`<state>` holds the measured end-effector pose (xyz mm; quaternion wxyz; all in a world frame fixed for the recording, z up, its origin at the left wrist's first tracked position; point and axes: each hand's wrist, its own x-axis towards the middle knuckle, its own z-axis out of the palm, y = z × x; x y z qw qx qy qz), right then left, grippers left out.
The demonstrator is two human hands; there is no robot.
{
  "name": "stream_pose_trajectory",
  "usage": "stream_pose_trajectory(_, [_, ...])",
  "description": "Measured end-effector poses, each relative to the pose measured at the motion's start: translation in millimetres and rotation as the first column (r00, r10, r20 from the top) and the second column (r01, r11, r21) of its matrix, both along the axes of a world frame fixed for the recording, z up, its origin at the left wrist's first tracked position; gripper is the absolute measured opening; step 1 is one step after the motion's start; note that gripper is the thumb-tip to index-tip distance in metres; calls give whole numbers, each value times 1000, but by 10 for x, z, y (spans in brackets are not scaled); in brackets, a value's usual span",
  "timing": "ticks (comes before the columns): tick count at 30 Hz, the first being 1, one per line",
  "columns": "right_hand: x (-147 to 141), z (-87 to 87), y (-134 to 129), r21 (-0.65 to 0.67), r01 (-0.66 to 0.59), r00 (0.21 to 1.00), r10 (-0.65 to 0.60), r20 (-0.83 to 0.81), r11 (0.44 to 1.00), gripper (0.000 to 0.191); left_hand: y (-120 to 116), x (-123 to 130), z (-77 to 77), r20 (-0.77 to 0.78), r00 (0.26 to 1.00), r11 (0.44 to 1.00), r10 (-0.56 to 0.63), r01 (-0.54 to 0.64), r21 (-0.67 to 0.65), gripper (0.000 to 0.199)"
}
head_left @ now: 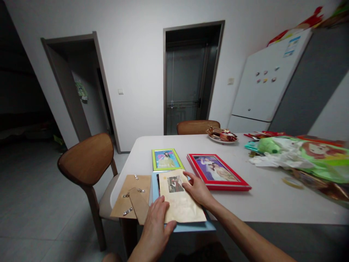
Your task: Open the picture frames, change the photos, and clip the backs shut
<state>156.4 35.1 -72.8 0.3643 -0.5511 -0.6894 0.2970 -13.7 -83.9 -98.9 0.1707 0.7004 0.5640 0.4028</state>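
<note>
Currently, in the head view, a cream paper sheet (188,209) with a small picture printed on it is lying over a pale blue board (191,228) at the near edge of the white surface (240,205). The left hand (156,225) is resting at the sheet's lower left, its thumb spreading apart from its fingers. The right hand (199,190) is touching the sheet's upper right, with thumb and index finger slightly apart beside the printed picture. To the left, a brown backing board (117,209) is lying flat, carrying metal clips (127,211) and a narrow brown strip (138,205). A green-framed photo (166,160) is lying just beyond the sheet, and a red-framed wedding photo (216,170) is lying to the right. Farther right, a green bundle, probably a plush toy (268,145), is sitting among white crumpled wrapping (283,159). A plate (226,142) is standing near the far edge.
</note>
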Motion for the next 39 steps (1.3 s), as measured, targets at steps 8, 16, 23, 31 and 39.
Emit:
stream_pose_trajectory(8, [-57,-11,70,53,-11,989,3,149,999,48,16,6,58,-53,999,1000,-6,5,-19,37])
stream_pose_trajectory(16, [-90,-37,59,152,11,975,-44,219,988,47,-9,16,134,-146,989,999,-34,27,-47,29])
stream_pose_trajectory(23, [-118,-57,76,146,5,923,-60,379,989,40,-10,24,163,-214,975,993,-50,26,-113,29])
stream_pose_trajectory(31, [-180,-103,-10,299,-28,836,-141,530,954,24,-53,52,314,-322,941,980,-107,46,-192,21])
stream_pose_trajectory(39, [-62,-54,-148,331,-96,840,-102,533,939,31,-50,77,317,-390,916,980,-96,19,-197,26])
